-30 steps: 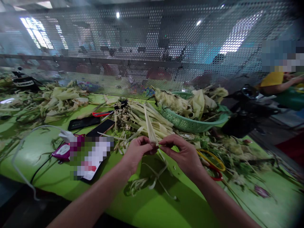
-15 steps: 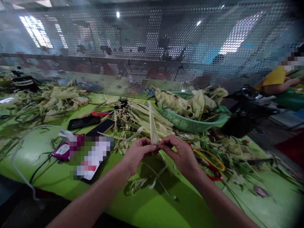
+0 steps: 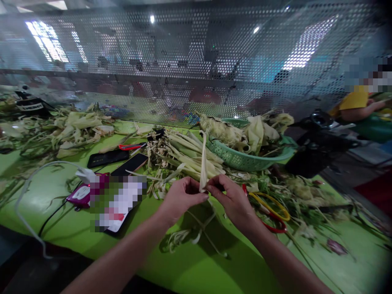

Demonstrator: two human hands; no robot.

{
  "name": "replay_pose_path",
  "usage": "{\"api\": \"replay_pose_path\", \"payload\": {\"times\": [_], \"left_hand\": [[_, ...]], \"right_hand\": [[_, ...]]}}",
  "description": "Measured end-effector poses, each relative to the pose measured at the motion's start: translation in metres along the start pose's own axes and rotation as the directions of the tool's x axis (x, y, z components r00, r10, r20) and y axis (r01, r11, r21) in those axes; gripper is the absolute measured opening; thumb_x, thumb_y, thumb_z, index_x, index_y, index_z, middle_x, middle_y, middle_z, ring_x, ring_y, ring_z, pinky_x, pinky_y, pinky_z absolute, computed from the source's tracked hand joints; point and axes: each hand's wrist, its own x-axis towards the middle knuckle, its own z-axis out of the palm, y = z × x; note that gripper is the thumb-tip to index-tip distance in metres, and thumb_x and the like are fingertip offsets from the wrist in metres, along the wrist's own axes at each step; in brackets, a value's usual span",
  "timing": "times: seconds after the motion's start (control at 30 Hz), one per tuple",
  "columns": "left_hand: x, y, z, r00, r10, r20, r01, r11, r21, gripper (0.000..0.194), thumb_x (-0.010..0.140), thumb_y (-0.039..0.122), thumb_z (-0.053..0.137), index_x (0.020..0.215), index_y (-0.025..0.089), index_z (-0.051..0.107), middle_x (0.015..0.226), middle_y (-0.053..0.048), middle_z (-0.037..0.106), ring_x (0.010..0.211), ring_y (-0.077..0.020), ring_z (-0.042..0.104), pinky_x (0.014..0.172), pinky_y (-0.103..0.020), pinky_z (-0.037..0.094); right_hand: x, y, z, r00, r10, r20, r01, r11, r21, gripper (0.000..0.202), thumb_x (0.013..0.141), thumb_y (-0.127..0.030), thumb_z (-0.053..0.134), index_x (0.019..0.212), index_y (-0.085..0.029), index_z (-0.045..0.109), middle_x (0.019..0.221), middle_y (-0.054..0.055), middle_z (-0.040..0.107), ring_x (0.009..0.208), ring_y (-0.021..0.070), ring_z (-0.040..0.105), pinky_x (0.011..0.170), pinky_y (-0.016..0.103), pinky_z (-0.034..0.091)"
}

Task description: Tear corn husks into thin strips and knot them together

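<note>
A pale strip of corn husk (image 3: 203, 163) stands upright between my two hands, its narrow tip pointing up. My left hand (image 3: 185, 198) is closed around its lower end, thumb lying across in front. With thumb and forefinger, my right hand (image 3: 225, 192) pinches the same lower end from the right. Behind them lies a bundle of long husk strips (image 3: 183, 149) on the green table (image 3: 177, 269). Thin husk scraps (image 3: 200, 232) lie below my hands. Beside my right forearm rest scissors with yellow and red handles (image 3: 272, 206).
A green basket (image 3: 245, 161) full of husks stands behind at right, near a black device (image 3: 309, 151). Phones (image 3: 108, 158), a purple packet (image 3: 81, 196) and a cable (image 3: 26, 185) lie left. Husk heaps (image 3: 79, 126) and a perforated metal screen (image 3: 171, 53) stand behind; a person in yellow (image 3: 353, 102) is far right.
The husk strip has turned and shifted slightly right, now showing a narrower, folded edge. My left fingers have moved around its base; the right hand keeps its pinch.
</note>
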Motion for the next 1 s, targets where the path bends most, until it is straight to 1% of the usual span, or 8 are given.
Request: {"api": "replay_pose_path", "payload": {"times": [0.1, 0.2, 0.3, 0.4, 0.5, 0.63, 0.73, 1.0], "left_hand": [[0.0007, -0.0010, 0.0004, 1.000, 0.026, -0.007, -0.025, 0.997, 0.066, 0.024, 0.059, 0.017, 0.077, 0.074, 0.014, 0.059, 0.071, 0.000, 0.062, 0.067, -0.0114, 0.054, 0.067, -0.026, 0.041], [0.0011, -0.0007, 0.0001, 0.997, 0.066, -0.044, -0.058, 0.987, 0.151, 0.018, 0.065, 0.021, 0.073, 0.072, 0.015, 0.058, 0.068, 0.000, 0.060, 0.064, -0.0110, 0.051, 0.064, -0.025, 0.040], [0.0013, 0.0001, 0.0001, 0.994, 0.090, -0.067, -0.076, 0.978, 0.192, 0.018, 0.067, 0.025, 0.073, 0.070, 0.015, 0.059, 0.066, 0.001, 0.058, 0.063, -0.0111, 0.050, 0.061, -0.025, 0.038], [0.0009, 0.0013, 0.0010, 0.994, 0.063, -0.085, -0.054, 0.994, 0.095, 0.020, 0.066, 0.028, 0.073, 0.071, 0.014, 0.060, 0.066, 0.001, 0.058, 0.063, -0.0107, 0.051, 0.063, -0.024, 0.039], [0.0002, 0.0020, 0.0014, 0.995, 0.015, -0.102, -0.018, 0.999, -0.030, 0.019, 0.067, 0.027, 0.073, 0.073, 0.013, 0.061, 0.070, 0.000, 0.059, 0.065, -0.0099, 0.053, 0.067, -0.024, 0.042], [0.0003, -0.0004, -0.0004, 0.995, -0.009, -0.101, -0.002, 0.994, -0.108, 0.018, 0.067, 0.025, 0.073, 0.074, 0.013, 0.062, 0.072, 0.000, 0.059, 0.063, -0.0086, 0.052, 0.067, -0.023, 0.041], [0.0001, -0.0029, -0.0019, 0.997, -0.033, -0.076, 0.020, 0.986, -0.164, 0.017, 0.067, 0.024, 0.073, 0.074, 0.014, 0.062, 0.069, 0.001, 0.059, 0.062, -0.0086, 0.052, 0.067, -0.023, 0.041], [-0.0007, -0.0032, -0.0034, 0.999, -0.042, -0.018, 0.040, 0.991, -0.128, 0.014, 0.068, 0.025, 0.071, 0.076, 0.014, 0.067, 0.071, -0.001, 0.061, 0.062, -0.0087, 0.050, 0.066, -0.023, 0.039]], "right_hand": [[0.0000, -0.0010, 0.0004, 1.000, 0.006, 0.003, -0.006, 1.000, 0.016, 0.011, 0.085, -0.028, 0.057, 0.080, -0.019, 0.060, 0.076, 0.002, 0.062, 0.072, 0.0167, 0.056, 0.066, 0.027, 0.042], [-0.0005, -0.0026, 0.0010, 1.000, -0.014, -0.006, 0.015, 1.000, 0.027, 0.011, 0.084, -0.028, 0.058, 0.079, -0.019, 0.060, 0.076, 0.002, 0.062, 0.072, 0.0170, 0.056, 0.066, 0.028, 0.043], [-0.0010, -0.0044, 0.0017, 1.000, -0.015, -0.018, 0.016, 0.998, 0.066, 0.011, 0.084, -0.029, 0.059, 0.078, -0.019, 0.060, 0.075, 0.002, 0.063, 0.071, 0.0169, 0.056, 0.066, 0.029, 0.044], [-0.0011, -0.0063, 0.0021, 0.999, -0.010, -0.038, 0.015, 0.992, 0.128, 0.013, 0.084, -0.030, 0.060, 0.078, -0.019, 0.061, 0.074, 0.001, 0.062, 0.070, 0.0163, 0.056, 0.066, 0.028, 0.046], [-0.0015, -0.0082, 0.0014, 0.996, -0.051, -0.075, 0.063, 0.984, 0.166, 0.011, 0.084, -0.030, 0.062, 0.082, -0.020, 0.062, 0.077, 0.002, 0.062, 0.072, 0.0160, 0.057, 0.066, 0.028, 0.047], [-0.0023, -0.0098, 0.0002, 0.981, -0.165, -0.099, 0.175, 0.979, 0.105, 0.008, 0.082, -0.028, 0.066, 0.085, -0.021, 0.065, 0.081, 0.003, 0.062, 0.075, 0.0168, 0.057, 0.066, 0.028, 0.047], [-0.0026, -0.0092, 0.0007, 0.974, -0.203, -0.098, 0.209, 0.976, 0.063, 0.005, 0.082, -0.026, 0.066, 0.084, -0.021, 0.067, 0.081, 0.003, 0.063, 0.076, 0.0172, 0.058, 0.068, 0.029, 0.047], [-0.0037, -0.0065, -0.0001, 0.985, -0.167, -0.049, 0.168, 0.986, 0.013, 0.007, 0.084, -0.024, 0.062, 0.079, -0.021, 0.062, 0.078, 0.002, 0.061, 0.073, 0.0167, 0.057, 0.066, 0.028, 0.046]]}}
